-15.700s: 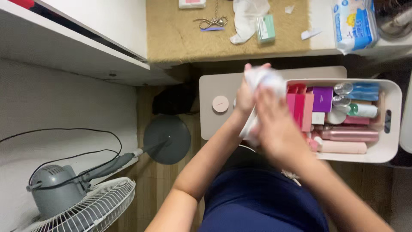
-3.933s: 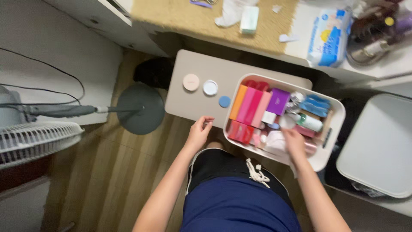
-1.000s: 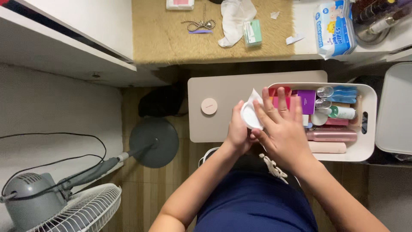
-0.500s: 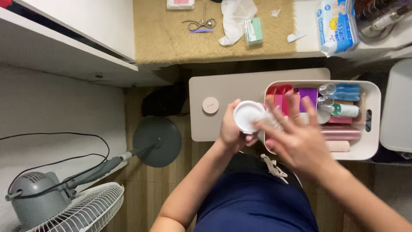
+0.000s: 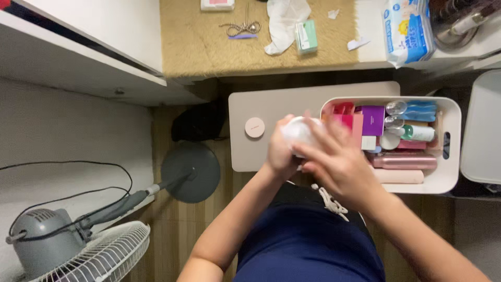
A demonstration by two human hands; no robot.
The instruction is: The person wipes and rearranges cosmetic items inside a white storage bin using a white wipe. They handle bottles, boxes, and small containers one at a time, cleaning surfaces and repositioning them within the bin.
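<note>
My left hand [image 5: 281, 151] grips a small round white jar [image 5: 296, 131] from the left side. My right hand [image 5: 336, 159] is spread over the jar's right side and front, fingers apart and blurred. Both hands hover over the front of a low beige table [image 5: 276, 107], just left of a white basket [image 5: 450, 172] packed with pink, purple and blue cosmetic bottles and boxes. A small round pinkish lid [image 5: 254, 127] lies on the table to the left of my hands.
A grey standing fan [image 5: 78, 245] with its round base [image 5: 190, 172] stands at the left. A woven mat [image 5: 209, 47] up top holds scissors [image 5: 240, 27], tissue [image 5: 284, 21], a green box [image 5: 306, 35] and a wipes pack [image 5: 409, 28]. A white bin [image 5: 482, 130] is at the right.
The jar has gone from held up facing me to lower over the table. My right hand has moved in over the jar and covers more of it.
</note>
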